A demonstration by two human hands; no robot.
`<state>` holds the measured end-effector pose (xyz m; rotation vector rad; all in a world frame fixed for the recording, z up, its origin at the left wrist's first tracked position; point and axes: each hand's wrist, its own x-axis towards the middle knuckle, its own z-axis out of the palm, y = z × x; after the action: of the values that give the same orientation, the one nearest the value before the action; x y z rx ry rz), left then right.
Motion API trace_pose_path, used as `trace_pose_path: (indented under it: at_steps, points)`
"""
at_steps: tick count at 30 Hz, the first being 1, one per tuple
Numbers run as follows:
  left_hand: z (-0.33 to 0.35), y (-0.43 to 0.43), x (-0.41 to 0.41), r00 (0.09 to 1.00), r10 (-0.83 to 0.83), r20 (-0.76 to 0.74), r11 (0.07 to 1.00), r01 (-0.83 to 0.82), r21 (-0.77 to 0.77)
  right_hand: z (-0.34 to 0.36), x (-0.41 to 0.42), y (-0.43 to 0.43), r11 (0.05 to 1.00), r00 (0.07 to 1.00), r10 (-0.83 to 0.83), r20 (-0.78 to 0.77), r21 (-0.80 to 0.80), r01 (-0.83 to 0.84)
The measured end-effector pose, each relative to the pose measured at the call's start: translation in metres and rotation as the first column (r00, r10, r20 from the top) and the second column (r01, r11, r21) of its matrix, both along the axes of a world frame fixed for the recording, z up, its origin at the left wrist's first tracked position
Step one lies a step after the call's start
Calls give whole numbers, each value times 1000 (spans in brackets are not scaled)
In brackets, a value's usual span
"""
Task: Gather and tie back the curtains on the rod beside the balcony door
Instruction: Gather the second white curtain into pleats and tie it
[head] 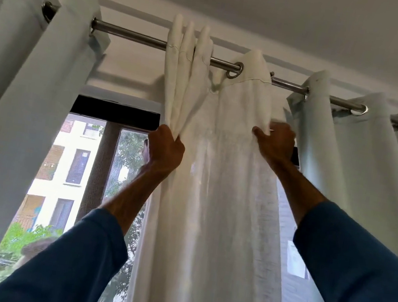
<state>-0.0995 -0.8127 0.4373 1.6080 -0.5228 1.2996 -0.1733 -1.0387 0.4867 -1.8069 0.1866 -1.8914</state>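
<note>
At frame centre, the left hand [166, 150] gripped the white curtain's [221, 205] bunched folds; the right hand [277, 141] pinched its right edge.

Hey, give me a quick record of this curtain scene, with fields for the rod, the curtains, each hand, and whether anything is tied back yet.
rod: metal, running across above the window
middle: white curtain, hung by eyelets, its left part bunched in folds
sides: left blue curtain and right blue curtain, on the same rod
left hand: grips the white curtain's bunched folds
right hand: pinches the white curtain's right edge
tie-back: none in view; nothing tied yet
</note>
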Motion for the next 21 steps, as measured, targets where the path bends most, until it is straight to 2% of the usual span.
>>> trace_pose_path:
  at_steps: [2, 5, 9, 12, 15, 17, 21]
  points:
    - [0, -2, -2, 1000, -8, 28, 1000, 8, 1, 9, -3, 25, 998, 998, -46, 47, -48, 48]
    - [2, -3, -9, 994, -64, 84, 997, 67, -40, 21, -11, 82, 965, 989, -112, 93, -229, 131]
    - [5, -2, -11, 992, -73, 105, 997, 76, -23, 27, 0, 134, 866, 995, -9, 95, -496, 55]
    - [6, 4, -10, 995, -53, 91, 998, 50, 26, 27, 5, 133, 894, 995, 17, 98, -447, 29]
    - [1, 8, -11, 996, -50, 79, 996, 44, 82, 9, 11, 124, 939, 983, 150, 109, -326, -108]
    - [-13, 7, -14, 995, -67, 70, 992, 59, 110, -24, 16, 130, 936, 965, 249, 84, -278, -218]
    - [-70, 2, -24, 974, -152, 167, 976, 121, 180, -112, 22, 140, 908, 940, 334, 67, -290, -302]
